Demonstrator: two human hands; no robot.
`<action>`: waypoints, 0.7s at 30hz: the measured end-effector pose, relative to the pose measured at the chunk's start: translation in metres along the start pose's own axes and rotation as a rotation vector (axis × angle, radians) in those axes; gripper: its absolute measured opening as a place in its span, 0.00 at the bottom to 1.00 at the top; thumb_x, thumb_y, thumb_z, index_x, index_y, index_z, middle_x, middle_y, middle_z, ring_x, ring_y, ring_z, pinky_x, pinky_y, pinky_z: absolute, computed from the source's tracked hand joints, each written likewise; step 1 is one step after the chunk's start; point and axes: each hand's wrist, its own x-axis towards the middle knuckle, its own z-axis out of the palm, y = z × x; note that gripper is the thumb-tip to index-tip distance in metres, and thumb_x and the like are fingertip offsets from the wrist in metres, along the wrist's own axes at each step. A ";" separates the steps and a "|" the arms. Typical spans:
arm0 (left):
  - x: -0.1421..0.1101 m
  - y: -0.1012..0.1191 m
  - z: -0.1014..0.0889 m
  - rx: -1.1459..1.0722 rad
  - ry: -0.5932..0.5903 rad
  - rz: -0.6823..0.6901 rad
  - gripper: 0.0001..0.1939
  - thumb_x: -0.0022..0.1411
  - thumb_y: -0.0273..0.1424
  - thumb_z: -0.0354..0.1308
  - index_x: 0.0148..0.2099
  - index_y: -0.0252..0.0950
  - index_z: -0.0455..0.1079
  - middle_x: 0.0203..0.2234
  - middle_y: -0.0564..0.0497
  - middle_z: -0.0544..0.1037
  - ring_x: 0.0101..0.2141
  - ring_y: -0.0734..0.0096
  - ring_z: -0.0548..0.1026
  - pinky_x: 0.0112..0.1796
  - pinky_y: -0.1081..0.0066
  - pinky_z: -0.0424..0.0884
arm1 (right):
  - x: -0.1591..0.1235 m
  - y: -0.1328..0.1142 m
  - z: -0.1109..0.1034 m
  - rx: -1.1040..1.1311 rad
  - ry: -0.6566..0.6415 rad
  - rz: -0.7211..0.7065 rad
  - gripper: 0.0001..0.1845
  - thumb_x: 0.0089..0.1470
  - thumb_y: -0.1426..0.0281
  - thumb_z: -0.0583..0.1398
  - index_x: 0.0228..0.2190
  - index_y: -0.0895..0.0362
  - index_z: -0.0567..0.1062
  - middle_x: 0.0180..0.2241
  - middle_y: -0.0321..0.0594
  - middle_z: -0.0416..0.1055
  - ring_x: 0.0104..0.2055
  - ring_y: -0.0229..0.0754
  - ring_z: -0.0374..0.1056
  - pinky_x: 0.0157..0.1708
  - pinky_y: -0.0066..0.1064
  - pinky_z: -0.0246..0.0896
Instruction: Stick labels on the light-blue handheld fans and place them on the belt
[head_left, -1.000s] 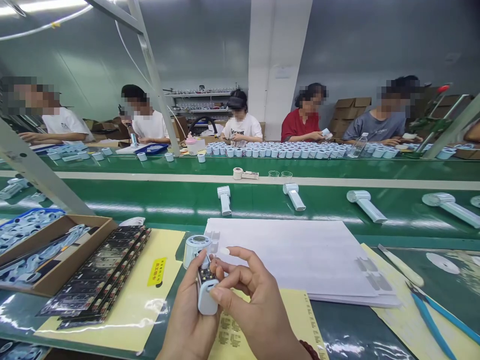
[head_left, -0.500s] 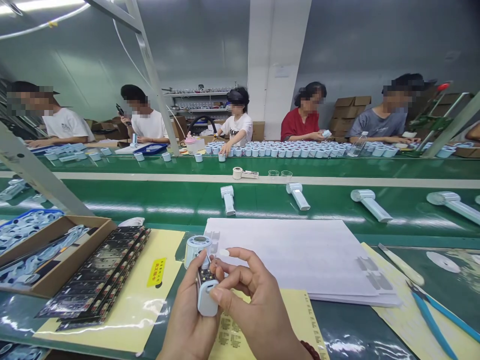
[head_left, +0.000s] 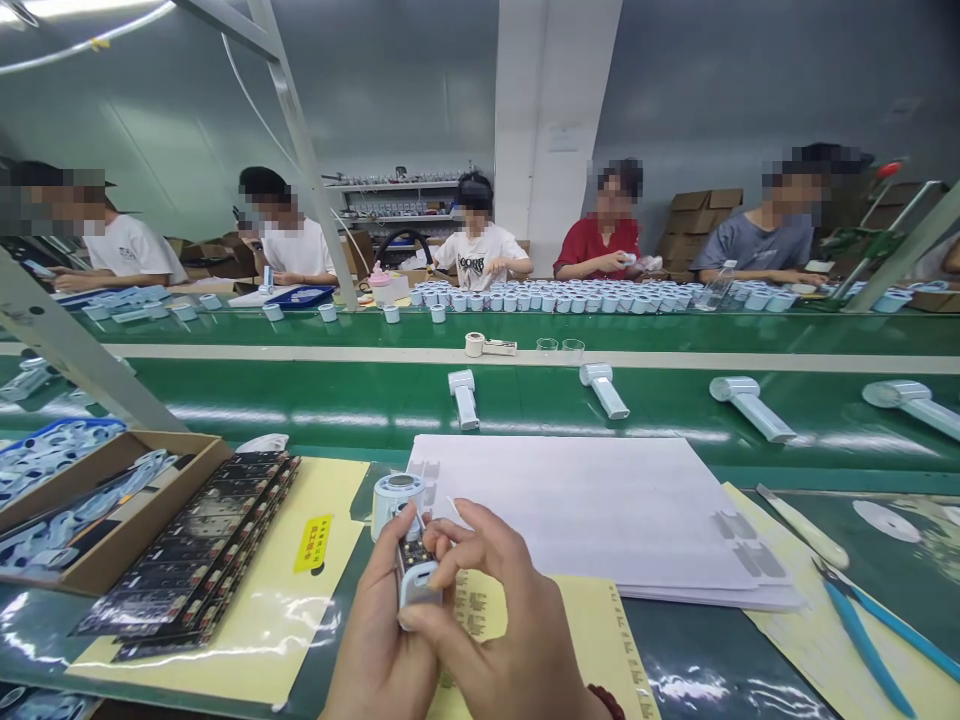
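Observation:
A light blue handheld fan (head_left: 397, 487) is in front of me, round head pointing away, with a dark circuit board (head_left: 412, 552) exposed in its handle. My left hand (head_left: 386, 620) is wrapped round the handle from the left, thumb along its upper side. My right hand (head_left: 495, 600) grips the handle's near end cap (head_left: 418, 585) between thumb and bent fingers. A small white piece (head_left: 454, 510) shows by a raised fingertip of that hand; whether it is pinched there I cannot tell. Under my hands lies a yellow printed sheet (head_left: 592, 620).
To the left are stacked black circuit boards (head_left: 187, 550) and a cardboard box (head_left: 150, 470) of blue parts. White paper (head_left: 570, 510), a knife (head_left: 802, 530) and blue-handled pliers (head_left: 870, 640) lie rightward. Handheld fans ride the green belt (head_left: 337, 400); several people sit beyond.
My right thumb has shifted down to the lower edge of the end cap, and the handle end has tilted. Fans on the belt have slid slightly right. A co-worker opposite has withdrawn an outstretched hand.

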 end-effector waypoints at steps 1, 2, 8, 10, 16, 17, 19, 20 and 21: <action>-0.001 0.000 0.000 0.007 0.005 -0.022 0.07 0.69 0.25 0.50 0.38 0.33 0.67 0.21 0.53 0.72 0.17 0.80 0.73 0.19 0.84 0.73 | 0.000 0.002 0.000 -0.037 0.017 -0.038 0.30 0.44 0.71 0.70 0.50 0.47 0.72 0.35 0.35 0.78 0.48 0.52 0.75 0.54 0.41 0.68; -0.003 0.000 0.000 0.012 0.019 -0.048 0.07 0.69 0.25 0.49 0.39 0.33 0.67 0.21 0.53 0.72 0.16 0.80 0.73 0.19 0.84 0.73 | 0.001 0.003 -0.002 -0.055 0.031 -0.041 0.35 0.41 0.71 0.72 0.52 0.46 0.71 0.39 0.36 0.77 0.47 0.52 0.75 0.52 0.40 0.69; -0.007 -0.001 -0.005 0.025 0.038 -0.128 0.07 0.70 0.26 0.49 0.43 0.31 0.68 0.23 0.52 0.73 0.16 0.80 0.73 0.18 0.83 0.73 | 0.012 0.008 -0.015 0.143 -0.168 0.234 0.36 0.50 0.66 0.66 0.59 0.47 0.62 0.50 0.41 0.66 0.47 0.47 0.71 0.49 0.39 0.71; -0.004 -0.002 -0.007 0.069 0.039 -0.096 0.07 0.70 0.25 0.49 0.41 0.32 0.69 0.24 0.51 0.74 0.17 0.80 0.73 0.19 0.82 0.74 | 0.010 0.010 -0.016 0.085 -0.176 0.179 0.41 0.48 0.68 0.68 0.61 0.46 0.59 0.55 0.43 0.64 0.49 0.48 0.70 0.49 0.40 0.71; 0.000 -0.001 -0.008 0.064 0.036 -0.061 0.05 0.68 0.25 0.53 0.40 0.30 0.70 0.25 0.47 0.76 0.18 0.77 0.76 0.21 0.79 0.76 | -0.001 0.020 -0.023 -0.123 -0.285 -0.050 0.55 0.43 0.70 0.72 0.66 0.45 0.51 0.67 0.46 0.50 0.64 0.57 0.57 0.58 0.48 0.62; 0.000 0.001 -0.009 0.065 0.034 -0.054 0.05 0.67 0.24 0.53 0.41 0.30 0.70 0.26 0.47 0.76 0.19 0.76 0.77 0.23 0.78 0.77 | -0.001 0.022 -0.027 -0.074 -0.295 0.005 0.56 0.43 0.68 0.73 0.66 0.45 0.50 0.67 0.46 0.51 0.64 0.58 0.56 0.57 0.47 0.63; -0.001 0.004 -0.012 0.101 0.025 0.001 0.06 0.66 0.21 0.52 0.40 0.28 0.71 0.26 0.47 0.77 0.22 0.74 0.78 0.27 0.76 0.79 | 0.000 0.027 -0.037 0.014 -0.276 0.131 0.52 0.46 0.62 0.71 0.65 0.47 0.52 0.63 0.48 0.58 0.64 0.58 0.57 0.52 0.46 0.67; -0.002 0.005 -0.016 0.142 0.016 0.046 0.07 0.65 0.19 0.52 0.39 0.28 0.71 0.25 0.46 0.77 0.24 0.72 0.79 0.30 0.74 0.80 | 0.002 0.030 -0.042 0.021 -0.250 0.189 0.46 0.49 0.60 0.69 0.64 0.47 0.55 0.60 0.48 0.62 0.63 0.57 0.58 0.50 0.45 0.68; -0.002 0.006 -0.020 0.200 0.008 0.099 0.07 0.64 0.18 0.52 0.37 0.28 0.72 0.25 0.45 0.78 0.26 0.70 0.81 0.32 0.72 0.81 | 0.003 0.034 -0.046 -0.004 -0.214 0.236 0.38 0.52 0.60 0.67 0.61 0.48 0.60 0.57 0.47 0.66 0.62 0.56 0.60 0.48 0.43 0.69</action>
